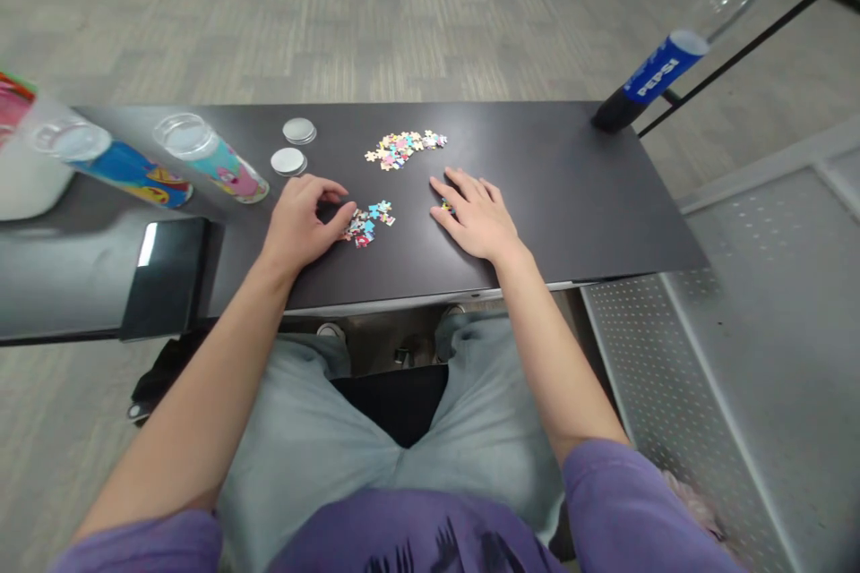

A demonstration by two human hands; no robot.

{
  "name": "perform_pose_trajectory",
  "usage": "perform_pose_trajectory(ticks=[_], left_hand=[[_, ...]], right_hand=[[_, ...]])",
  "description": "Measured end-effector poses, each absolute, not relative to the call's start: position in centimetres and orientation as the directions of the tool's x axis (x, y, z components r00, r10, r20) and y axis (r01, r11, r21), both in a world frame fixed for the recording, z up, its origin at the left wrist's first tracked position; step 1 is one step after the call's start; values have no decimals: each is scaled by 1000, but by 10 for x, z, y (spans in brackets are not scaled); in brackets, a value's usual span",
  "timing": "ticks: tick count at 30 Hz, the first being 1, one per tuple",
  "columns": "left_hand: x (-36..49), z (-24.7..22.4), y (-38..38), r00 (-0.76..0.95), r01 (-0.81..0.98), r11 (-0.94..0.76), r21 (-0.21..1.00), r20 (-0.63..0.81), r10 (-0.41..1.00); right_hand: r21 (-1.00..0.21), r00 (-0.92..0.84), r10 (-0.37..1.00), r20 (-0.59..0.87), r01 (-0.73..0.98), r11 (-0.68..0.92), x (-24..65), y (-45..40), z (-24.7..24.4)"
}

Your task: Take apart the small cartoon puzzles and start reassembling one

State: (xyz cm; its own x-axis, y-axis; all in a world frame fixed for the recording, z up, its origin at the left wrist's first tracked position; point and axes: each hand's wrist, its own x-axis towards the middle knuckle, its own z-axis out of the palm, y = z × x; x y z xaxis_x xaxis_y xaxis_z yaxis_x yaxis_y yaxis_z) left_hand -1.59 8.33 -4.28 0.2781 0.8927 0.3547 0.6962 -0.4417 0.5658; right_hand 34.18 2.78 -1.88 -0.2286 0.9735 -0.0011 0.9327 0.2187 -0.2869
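Note:
Small colourful jigsaw puzzle pieces lie on the dark table in two piles. The near pile sits by my left hand, whose thumb touches its left edge; the fingers are curved but apart, with nothing visible gripped. Farther back lies the other pile, spread to the right. My right hand rests flat on the tabletop with its fingers spread. Under its thumb and index finger a few puzzle pieces peek out, mostly covered by the hand.
Left of the piles are two round lids, two clear printed tubes and a black tablet-like slab. A Pepsi bottle stands at the back right corner. A perforated metal panel is beside the table's right end.

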Motion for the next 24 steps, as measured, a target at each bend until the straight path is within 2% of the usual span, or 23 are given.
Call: perform_pose_trajectory(ticks=[7,12,14,18,21,24], left_hand=[[-9,-43,86,222,672,-375,638,310,925],[-4,-40,101,186,583,-282,762,213,959],[7,-36,117,202,529,-292,797,216,955],[37,-22,166,318,536,-450,714,323,891],[48,-17,193,442,552,-534,641,318,839],[45,-23,200,534,528,-595,606,309,787]], right_hand=[[-328,-155,987,42,931,160,349,36,-34],[-473,-80,992,94,873,116,378,64,-37],[-505,-38,989,145,857,107,395,91,-34],[-542,36,974,222,835,93,420,158,-33],[-622,163,946,280,782,49,429,194,-43],[-721,251,908,336,688,77,436,211,-58]])
